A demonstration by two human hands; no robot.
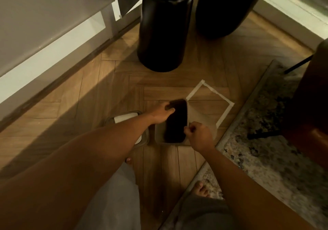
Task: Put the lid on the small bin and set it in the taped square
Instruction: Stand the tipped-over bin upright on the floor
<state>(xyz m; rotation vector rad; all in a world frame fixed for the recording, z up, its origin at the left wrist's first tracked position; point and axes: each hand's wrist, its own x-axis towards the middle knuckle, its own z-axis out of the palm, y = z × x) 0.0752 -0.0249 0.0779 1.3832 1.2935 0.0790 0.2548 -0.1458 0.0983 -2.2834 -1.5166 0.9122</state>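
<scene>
The small bin (pixel 177 123) is beige with a dark open top and stands on the wood floor, its right side against the left part of the taped square (pixel 224 97). My left hand (pixel 162 113) grips the bin's far left rim. My right hand (pixel 197 135) is closed on the near right rim. Just left of the bin the lid (pixel 124 118), a grey frame with a white centre, lies flat on the floor, partly hidden under my left forearm.
Two tall black vessels (pixel 163 27) (pixel 225 7) stand beyond the bin. A speckled rug (pixel 269 134) runs along the right, with dark brown furniture (pixel 312 105) on it. White skirting (pixel 53 55) lines the left. My bare feet (pixel 201 189) are near the rug's edge.
</scene>
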